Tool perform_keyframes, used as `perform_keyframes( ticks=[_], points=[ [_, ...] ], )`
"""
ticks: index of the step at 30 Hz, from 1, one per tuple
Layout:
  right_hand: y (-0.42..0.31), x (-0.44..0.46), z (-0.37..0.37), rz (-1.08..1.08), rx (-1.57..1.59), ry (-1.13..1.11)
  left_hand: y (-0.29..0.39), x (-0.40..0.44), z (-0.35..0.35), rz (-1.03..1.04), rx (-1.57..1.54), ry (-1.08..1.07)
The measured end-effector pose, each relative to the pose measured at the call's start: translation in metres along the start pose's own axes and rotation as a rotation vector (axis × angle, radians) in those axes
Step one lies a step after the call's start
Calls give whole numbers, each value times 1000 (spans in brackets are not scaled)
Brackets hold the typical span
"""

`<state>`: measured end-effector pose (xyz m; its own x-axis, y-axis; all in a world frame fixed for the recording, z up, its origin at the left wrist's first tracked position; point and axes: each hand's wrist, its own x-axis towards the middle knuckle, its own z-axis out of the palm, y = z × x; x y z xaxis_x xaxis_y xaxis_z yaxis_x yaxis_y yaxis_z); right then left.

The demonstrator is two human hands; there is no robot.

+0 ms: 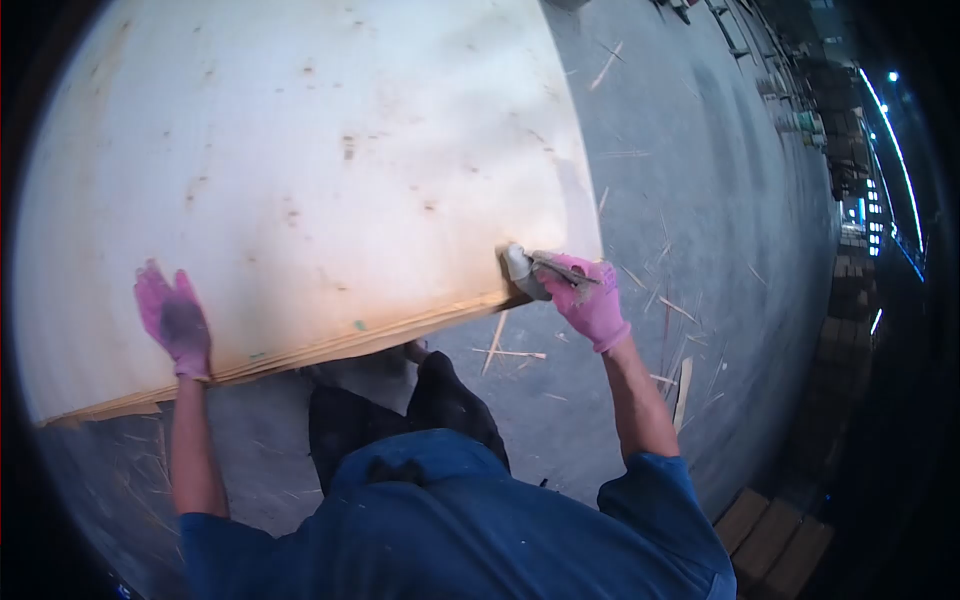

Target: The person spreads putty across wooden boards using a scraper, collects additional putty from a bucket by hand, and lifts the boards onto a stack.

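A large stack of thin wooden veneer sheets [290, 140] lies in front of me, its top sheet pale with brown knots. My left hand [176, 318], in a pink glove with a dark patch, rests flat on the near left part of the top sheet, fingers stretched out. At the near right corner, my right hand [585, 300], also pink-gloved, is closed around a hand tool [522, 270] with a pale rounded end and a thin greyish bar. The tool's exact kind is unclear. It is against or just over the corner of the stack.
Splinters and wood strips [684, 395] are scattered over the grey floor [690, 230] on the right. Wooden boards [775, 540] lie at the lower right. Stacked material [850, 290] stands along the dark right side. My legs are close to the stack's near edge.
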<state>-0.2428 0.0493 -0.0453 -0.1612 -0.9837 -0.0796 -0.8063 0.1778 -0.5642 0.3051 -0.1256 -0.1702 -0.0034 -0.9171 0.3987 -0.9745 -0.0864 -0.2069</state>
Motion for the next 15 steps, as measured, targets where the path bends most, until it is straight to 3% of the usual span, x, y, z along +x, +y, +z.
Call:
perform_keyframes(
  ticks=[1, 3, 4, 6, 9, 11, 13, 14, 15],
  points=[
    [-19, 5, 17, -3, -10, -11, -5, -13, 29, 2, -114, 21],
    [-61, 13, 53, -39, -30, 5, 5, -6, 1, 33, 158, 31],
    [-83, 15, 63, -17, 5, -2, 8, -4, -12, 33, 6, 82],
    [-117, 23, 80, 100, 158, -81, 20, 8, -54, -36, -157, -184],
    [-164, 40, 117, 266, 649, -5, -26, 29, -56, 314, -486, -225],
    [-198, 59, 136, 263, 918, 195, -86, 55, -7, 303, -319, -169],
    [-217, 77, 137, 299, 1140, 185, -186, 81, 81, 155, -314, 25],
    [-211, 85, 140, 177, 970, 233, -245, 97, 106, 84, -205, -59],
    [-215, 95, 140, -19, 603, 184, -293, 113, 117, 9, -93, -142]
  ],
)
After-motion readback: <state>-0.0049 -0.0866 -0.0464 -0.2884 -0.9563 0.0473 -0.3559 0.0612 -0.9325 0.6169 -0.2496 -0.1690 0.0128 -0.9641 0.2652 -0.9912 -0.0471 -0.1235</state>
